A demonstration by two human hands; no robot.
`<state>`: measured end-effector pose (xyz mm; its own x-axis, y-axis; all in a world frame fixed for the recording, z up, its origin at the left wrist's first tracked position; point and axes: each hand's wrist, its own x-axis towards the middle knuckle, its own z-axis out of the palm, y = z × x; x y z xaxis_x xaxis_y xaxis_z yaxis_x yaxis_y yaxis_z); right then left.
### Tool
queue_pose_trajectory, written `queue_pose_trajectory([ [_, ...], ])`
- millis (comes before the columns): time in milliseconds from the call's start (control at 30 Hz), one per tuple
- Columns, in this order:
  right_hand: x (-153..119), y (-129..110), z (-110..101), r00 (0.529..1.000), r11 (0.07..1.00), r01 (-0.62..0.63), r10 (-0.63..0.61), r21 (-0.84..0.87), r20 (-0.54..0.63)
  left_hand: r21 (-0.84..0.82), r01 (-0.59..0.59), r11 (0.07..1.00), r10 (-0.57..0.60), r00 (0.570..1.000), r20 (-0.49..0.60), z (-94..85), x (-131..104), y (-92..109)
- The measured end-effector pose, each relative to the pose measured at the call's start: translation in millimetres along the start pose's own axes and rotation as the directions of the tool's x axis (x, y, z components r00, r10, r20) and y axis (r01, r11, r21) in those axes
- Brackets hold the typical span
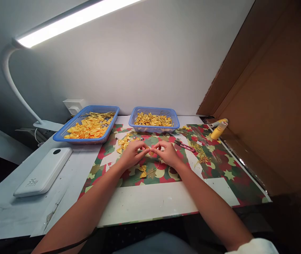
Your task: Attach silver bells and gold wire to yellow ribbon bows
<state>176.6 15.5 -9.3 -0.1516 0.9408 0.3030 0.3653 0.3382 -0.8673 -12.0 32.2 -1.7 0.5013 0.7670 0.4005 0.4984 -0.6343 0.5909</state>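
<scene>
on the table [83, 165], a sheet [241, 187] spreads from the middle to the right. at its back edge sit the left basket [87, 141] and the right basket [154, 129], both with bows inside. before the left basket lies the power bank [44, 171]. loose bows [124, 143] lie before and between the baskets, a single bow [142, 171] nearer the front. rightward come the snips [184, 145], then threads [202, 155], with the bottle [219, 130] behind.

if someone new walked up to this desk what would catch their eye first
Probably the lit lamp slanting across the upper left, the brightest thing in view. Next, the two blue baskets, one at the left and one at the back middle, heaped with yellow bows. Then both hands, left and right, fingertips together over the patterned sheet.
</scene>
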Motion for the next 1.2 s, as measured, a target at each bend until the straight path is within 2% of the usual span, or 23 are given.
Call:
queue_pose_trajectory([
  [100, 1.0, 1.4, 2.8, 1.000, 0.999, -0.007, 0.008, 0.041, -0.015, 0.005, 0.003, 1.000, -0.003, 0.999, -0.053, 1.7, 0.6, -1.1],
  [200, 2.5, 3.0, 6.7, 0.997, 0.988, -0.042, 0.051, 0.147, -0.057, -0.066, 0.053, 0.996, -0.061, 0.990, -0.126, 4.8, 1.6, 0.9],
  [333, 3.5, 4.3, 8.1, 0.995, 0.973, -0.078, 0.091, 0.216, -0.049, -0.188, 0.132, 0.973, -0.153, 0.983, -0.103, 4.6, 2.2, 3.0],
  [433, 1.2, 0.4, 5.7, 0.998, 0.998, -0.037, 0.039, 0.055, -0.042, -0.124, 0.176, 0.976, -0.190, 0.976, -0.105, -5.1, 1.8, -3.4],
  [500, -2.6, -4.9, 4.8, 1.000, 0.994, -0.003, 0.000, -0.114, -0.021, 0.048, 0.243, 0.969, -0.228, 0.950, -0.213, -14.7, 1.0, -12.5],
  [567, -7.7, -10.3, 6.1, 0.995, 0.966, 0.036, -0.012, -0.257, 0.094, 0.268, 0.321, 0.908, -0.232, 0.921, -0.313, -23.4, -0.5, -23.4],
  [600, -10.5, -12.5, 7.5, 0.984, 0.949, 0.071, -0.015, -0.308, 0.180, 0.317, 0.344, 0.884, -0.234, 0.912, -0.338, -26.5, -1.5, -28.4],
  [700, -16.9, -14.4, 13.1, 0.921, 0.914, 0.188, -0.036, -0.360, 0.389, 0.373, 0.373, 0.850, -0.235, 0.901, -0.366, -29.9, -4.4, -37.0],
  [800, -17.2, -10.8, 18.0, 0.895, 0.928, 0.192, -0.033, -0.318, 0.445, 0.413, 0.391, 0.822, -0.205, 0.882, -0.425, -29.0, -5.3, -31.3],
  [867, -13.6, -7.3, 18.9, 0.922, 0.952, 0.129, -0.012, -0.277, 0.388, 0.421, 0.283, 0.862, -0.116, 0.918, -0.379, -27.9, -4.8, -21.0],
  [933, -8.2, -4.1, 17.1, 0.969, 0.982, 0.013, 0.034, -0.190, 0.243, 0.358, 0.028, 0.933, 0.050, 0.977, -0.207, -25.5, -4.2, -9.3],
  [967, -5.4, -2.7, 15.2, 0.984, 0.992, -0.051, 0.071, -0.117, 0.166, 0.311, -0.085, 0.947, 0.132, 0.982, -0.134, -23.3, -4.1, -4.2],
  [1033, -0.9, -0.4, 10.8, 0.986, 0.987, -0.156, 0.154, 0.035, 0.064, 0.271, -0.206, 0.940, 0.227, 0.973, -0.048, -16.9, -4.0, 3.4],
  [1133, 2.0, 1.9, 5.7, 0.977, 0.967, -0.215, 0.211, 0.138, 0.042, 0.248, -0.217, 0.944, 0.223, 0.975, 0.005, -5.8, -4.0, 7.8],
  [1200, 2.0, 1.8, 4.4, 0.976, 0.964, -0.215, 0.208, 0.154, 0.059, 0.172, -0.157, 0.972, 0.169, 0.984, -0.054, -0.3, -3.9, 8.2],
])
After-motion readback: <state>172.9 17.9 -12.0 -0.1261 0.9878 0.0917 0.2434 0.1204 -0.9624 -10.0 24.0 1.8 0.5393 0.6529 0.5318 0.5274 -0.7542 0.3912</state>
